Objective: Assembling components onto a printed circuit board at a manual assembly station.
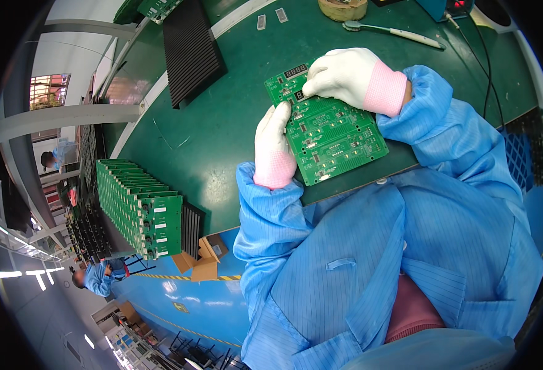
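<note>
A green circuit board panel [336, 139] lies on the green-topped bench in front of me, turned at a slant. A black digit display [295, 71] sits on its far section. My left hand [274, 132], in a white glove with a pink cuff, holds the panel's left edge, thumb along the side. Over the upper part of the panel, my gloved right hand [344, 77] has its fingers pinched at a second digit display [300, 95]. The fingertips cover part of that display, so how far it sits in the board cannot be seen.
Two loose digit displays [261, 23] lie farther back, left of a toothbrush [401, 35] and a round tan block [344, 8]. A black ribbed rack [190, 52] stands at the left. Nearer, upright circuit boards [139, 203] fill another rack. Black cables [484, 68] trail at right.
</note>
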A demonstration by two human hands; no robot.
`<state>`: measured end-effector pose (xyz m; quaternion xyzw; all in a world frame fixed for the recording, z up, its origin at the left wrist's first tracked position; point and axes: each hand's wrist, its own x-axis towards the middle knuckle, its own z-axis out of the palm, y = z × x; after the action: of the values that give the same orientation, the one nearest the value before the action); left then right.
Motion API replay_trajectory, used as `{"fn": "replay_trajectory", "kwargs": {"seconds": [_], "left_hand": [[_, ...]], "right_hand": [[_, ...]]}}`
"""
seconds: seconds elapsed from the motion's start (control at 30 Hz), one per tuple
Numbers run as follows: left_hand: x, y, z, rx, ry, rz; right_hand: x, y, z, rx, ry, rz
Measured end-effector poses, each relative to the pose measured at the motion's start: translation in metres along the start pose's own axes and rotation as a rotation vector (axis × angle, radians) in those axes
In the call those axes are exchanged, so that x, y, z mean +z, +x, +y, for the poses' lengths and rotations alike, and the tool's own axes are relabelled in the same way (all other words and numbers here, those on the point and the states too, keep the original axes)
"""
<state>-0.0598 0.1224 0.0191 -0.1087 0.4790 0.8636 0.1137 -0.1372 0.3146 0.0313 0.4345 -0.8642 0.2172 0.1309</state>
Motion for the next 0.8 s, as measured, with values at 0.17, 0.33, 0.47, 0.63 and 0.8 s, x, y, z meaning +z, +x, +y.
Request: {"fn": "replay_trajectory", "kwargs": {"seconds": [0.17, 0.33, 0.47, 0.63, 0.8], "left_hand": [[0.002, -0.001, 0.002, -0.010, 0.004, 0.014], [0.002, -0.001, 0.001, -0.004, -0.009, 0.015], [-0.002, 0.002, -0.001, -0.005, 0.001, 0.009], [0.002, 0.005, 0.000, -0.013, 0.058, 0.047], [0.016, 0.005, 0.006, -0.059, 0.173, 0.168]], "right_hand": [[0.004, 0.000, 0.001, -0.003, -0.009, 0.022], [0.002, 0.002, 0.000, -0.002, -0.025, -0.010], [-0.001, 0.003, 0.003, -0.020, 0.006, -0.030], [0.000, 0.001, 0.003, -0.034, 0.041, -0.034], [0.003, -0.002, 0.008, -0.073, 0.076, -0.007]]}}
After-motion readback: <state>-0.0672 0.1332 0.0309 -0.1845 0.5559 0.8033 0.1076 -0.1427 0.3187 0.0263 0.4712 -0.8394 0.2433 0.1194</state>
